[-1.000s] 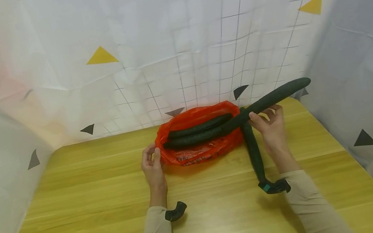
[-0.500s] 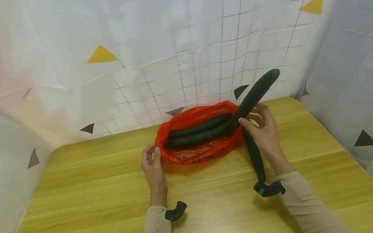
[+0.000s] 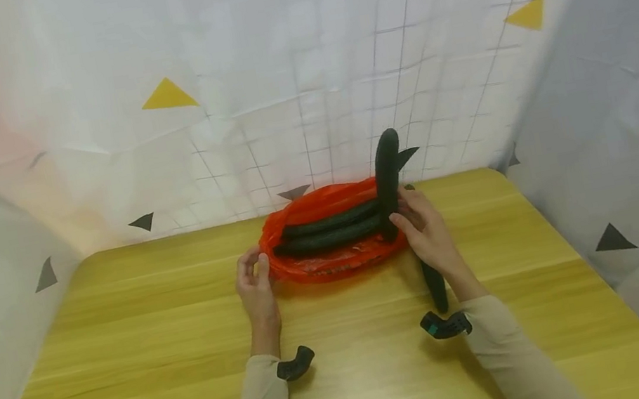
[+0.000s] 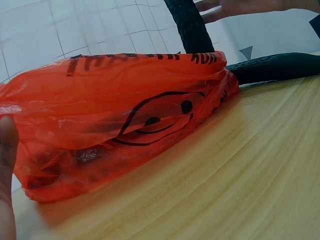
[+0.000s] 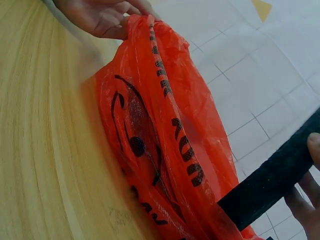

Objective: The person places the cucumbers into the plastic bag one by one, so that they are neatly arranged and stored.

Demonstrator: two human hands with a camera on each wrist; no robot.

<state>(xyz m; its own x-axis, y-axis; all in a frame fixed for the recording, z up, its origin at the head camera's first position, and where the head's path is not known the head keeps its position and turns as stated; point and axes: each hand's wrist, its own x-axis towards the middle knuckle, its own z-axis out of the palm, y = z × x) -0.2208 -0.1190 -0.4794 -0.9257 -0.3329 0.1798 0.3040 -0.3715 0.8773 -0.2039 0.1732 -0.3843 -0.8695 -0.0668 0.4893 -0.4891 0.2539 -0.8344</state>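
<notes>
My left hand [image 3: 257,296] pinches the left rim of a thin red plastic bag [image 3: 307,274], whose mouth stands open on the table. Inside lie two dark green cucumbers [image 3: 333,238] side by side. At the bag's right end my right hand [image 3: 432,240] grips another cucumber [image 3: 387,173], tilted steeply upward. Its lower end dips into the bag mouth, as the right wrist view also shows with the cucumber [image 5: 275,175] at the bag's rim [image 5: 185,150]. One more cucumber [image 3: 434,283] lies on the table beside the bag, partly hidden under my right hand.
The wooden table [image 3: 151,372] reaches back to a white sheet wall [image 3: 240,42] with grid lines and triangle marks. Further sheets hang at both sides. Black mounts [image 3: 295,364] stick out from both wrists near the tabletop.
My right hand has moved left, swinging the cucumber from a low slant to nearly upright, its lower end now at the bag's right end. My left hand keeps its hold on the rim.
</notes>
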